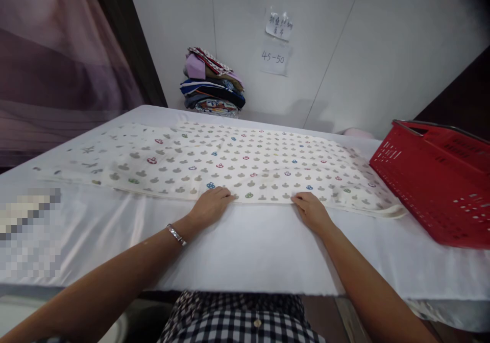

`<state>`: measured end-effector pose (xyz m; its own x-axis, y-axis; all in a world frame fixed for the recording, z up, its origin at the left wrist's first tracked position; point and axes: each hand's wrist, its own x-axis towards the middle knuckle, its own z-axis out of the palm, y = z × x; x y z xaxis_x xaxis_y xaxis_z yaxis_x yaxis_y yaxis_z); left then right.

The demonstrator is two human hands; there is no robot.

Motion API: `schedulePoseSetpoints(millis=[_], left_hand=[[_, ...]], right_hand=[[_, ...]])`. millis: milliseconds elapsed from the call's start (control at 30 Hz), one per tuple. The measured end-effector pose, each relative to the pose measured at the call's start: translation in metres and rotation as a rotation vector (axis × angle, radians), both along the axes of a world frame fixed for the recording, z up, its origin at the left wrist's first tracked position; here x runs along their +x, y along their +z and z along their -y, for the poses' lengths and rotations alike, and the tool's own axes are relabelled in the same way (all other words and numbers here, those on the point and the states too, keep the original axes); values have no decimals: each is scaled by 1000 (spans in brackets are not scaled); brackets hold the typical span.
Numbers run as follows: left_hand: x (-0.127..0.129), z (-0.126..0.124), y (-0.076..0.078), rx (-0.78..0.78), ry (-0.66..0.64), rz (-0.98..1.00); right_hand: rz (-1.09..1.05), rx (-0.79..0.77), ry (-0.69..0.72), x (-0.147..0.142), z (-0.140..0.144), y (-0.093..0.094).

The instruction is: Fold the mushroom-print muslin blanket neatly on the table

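Observation:
A cream cloth (264, 151) printed with small grey, red, blue and green figures lies spread across the white-covered table. Its near edge runs left to right in front of me, and the layers there look doubled. My left hand (210, 202) pinches this near edge left of the middle. Right of the middle, my right hand (312, 210) pinches the same edge between thumb and fingers. Both hands rest low against the table, with a stretch of edge between them. A silver bracelet (176, 235) circles my left wrist.
At the right, a red plastic basket (440, 179) stands close to the cloth's right end. A stack of folded fabrics (213, 85) sits against the wall at the back. Paper notes (274, 59) are fixed to the wall. The table's front edge (245, 288) is near my body.

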<state>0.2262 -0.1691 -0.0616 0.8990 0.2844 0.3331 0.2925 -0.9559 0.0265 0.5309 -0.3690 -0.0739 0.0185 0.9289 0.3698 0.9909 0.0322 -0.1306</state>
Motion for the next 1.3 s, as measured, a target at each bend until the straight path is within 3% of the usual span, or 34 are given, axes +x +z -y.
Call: schedulePoseSetpoints(millis=[200, 467, 667, 1067, 1300], left_hand=[[4, 4, 5, 15, 6, 22], [13, 2, 0, 136, 8, 17], [11, 4, 0, 144, -63, 13], [11, 12, 10, 87, -9, -187], [20, 18, 19, 145, 31, -329]], right_hand=[[-3, -35, 37, -2, -5, 5], [65, 105, -24, 3, -22, 1], [61, 27, 28, -1, -18, 2], [73, -150, 12, -9, -7, 10], [147, -268, -10, -8, -12, 14]])
